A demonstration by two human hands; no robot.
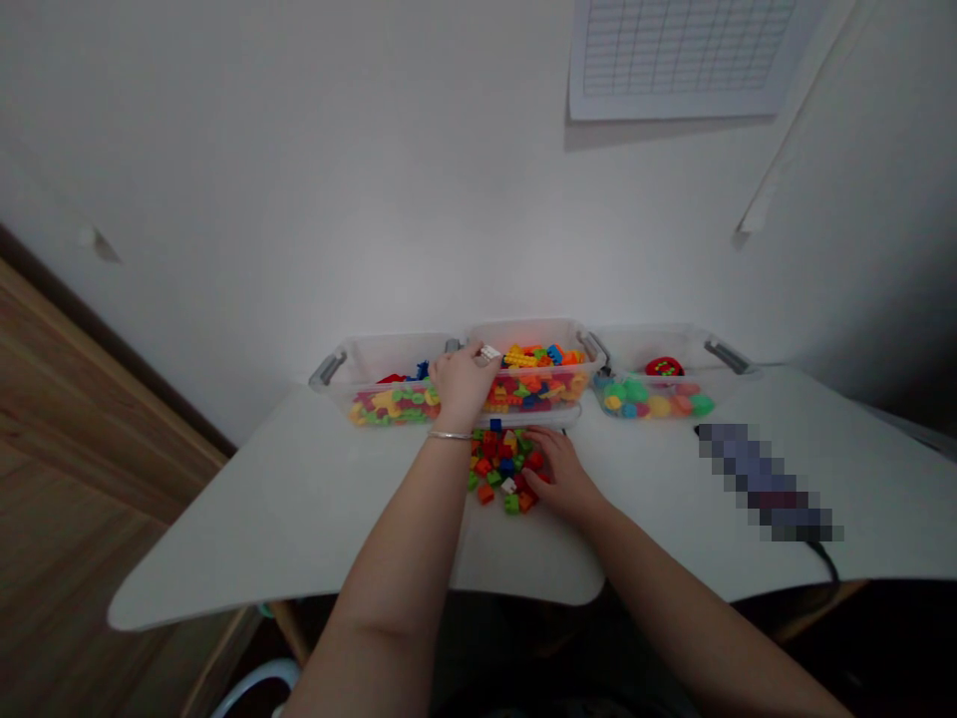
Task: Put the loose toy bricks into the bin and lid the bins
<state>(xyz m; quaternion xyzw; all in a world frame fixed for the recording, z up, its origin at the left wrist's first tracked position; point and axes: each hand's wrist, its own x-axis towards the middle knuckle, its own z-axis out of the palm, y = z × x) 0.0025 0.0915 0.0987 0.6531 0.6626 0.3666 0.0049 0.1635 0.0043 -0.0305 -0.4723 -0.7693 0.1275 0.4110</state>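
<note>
While the left hand is raised near the centre of the frame, at the gap between the left bin and the middle bin, its fingertips are closed in a pinch on a small white brick. From where I stand, that brick sits at the upper right of the left hand, studs showing, just in front of the middle bin's back wall and toward its left end; whether any finger touches the rim, I cannot tell. Its longer side seems to slant slightly down to the right, though it is too small to be sure. Of the two hands, the left is plainly the nearer to it and to the bin's mouth; the right hand is lower and to the right, at the right edge of the loose pile of bricks on the table. There the thumb and fingers stand apart, loosely curved around the nearest pieces, and I cannot tell whether anything is caught under the palm. The pile lies to the left of those fingers, below the middle bin in the frame, with another white piece near its lower edge, just left of the thumb.
</note>
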